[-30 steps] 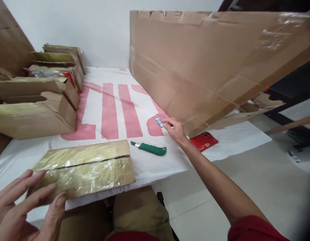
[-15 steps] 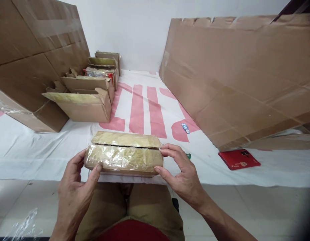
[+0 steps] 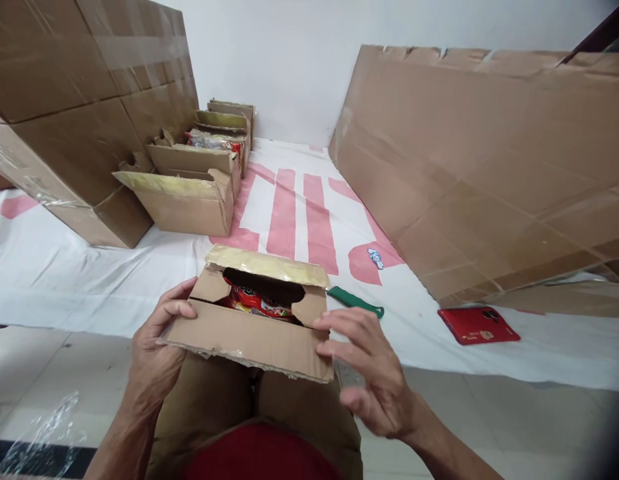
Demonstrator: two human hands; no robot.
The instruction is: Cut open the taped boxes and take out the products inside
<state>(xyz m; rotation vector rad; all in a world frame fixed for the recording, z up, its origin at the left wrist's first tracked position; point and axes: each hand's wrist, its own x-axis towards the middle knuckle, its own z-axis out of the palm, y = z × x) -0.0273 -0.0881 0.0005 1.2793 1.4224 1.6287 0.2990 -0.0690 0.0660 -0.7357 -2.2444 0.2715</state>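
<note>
- Head view: the small carton [image 3: 254, 327] sits at the near edge of the white sheet [image 3: 89, 280], front flap folded down, red packets [image 3: 254, 301] showing inside.
- The left hand [image 3: 157, 347] grips the carton's left corner, fingers curled.
- The right hand [image 3: 374, 373] is spread, fingertips touching the flap's right end.
- A green knife [image 3: 357, 302] lies just beside it.

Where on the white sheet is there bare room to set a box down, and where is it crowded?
Free: the striped middle of the sheet, between the open cartons and the leaning cardboard panel. Crowded: near the green knife and red phone, and along the left carton row.
</note>
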